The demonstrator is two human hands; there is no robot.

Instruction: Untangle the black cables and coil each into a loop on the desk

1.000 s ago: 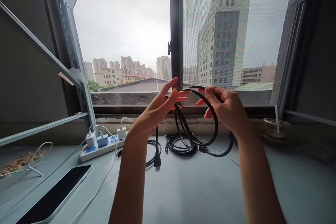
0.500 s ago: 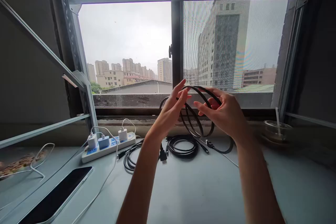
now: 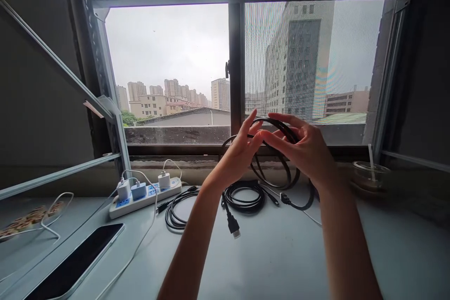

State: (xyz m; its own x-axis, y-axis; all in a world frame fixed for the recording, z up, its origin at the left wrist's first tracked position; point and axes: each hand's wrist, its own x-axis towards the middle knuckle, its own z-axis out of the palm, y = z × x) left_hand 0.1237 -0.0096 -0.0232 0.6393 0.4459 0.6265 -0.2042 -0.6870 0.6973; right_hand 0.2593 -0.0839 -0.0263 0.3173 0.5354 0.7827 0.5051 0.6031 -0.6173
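A black cable (image 3: pixel 258 166) hangs in loose loops between my two hands, above the back of the desk. My right hand (image 3: pixel 304 145) is closed around the bundled loops, thumb in front and fingers behind. My left hand (image 3: pixel 242 145) grips the left side of the loops, its thumb tip meeting my right thumb. One end of the cable dangles below my left hand with a silver-tipped plug (image 3: pixel 233 227). The other plug (image 3: pixel 285 199) hangs below my right hand. Parts of the loops are hidden behind my fingers.
On the desk behind lie two coiled black cables, one in the middle (image 3: pixel 244 207) and one at left (image 3: pixel 172 218). A white power strip (image 3: pixel 146 201) with chargers, a phone (image 3: pixel 75 262) and a lidded cup with a straw (image 3: pixel 371 176) stand around. Windows rise behind.
My left hand has moved right, so both thumbs now meet. The loops are drawn closer together, and the dangling plug at left has swung right and lower.
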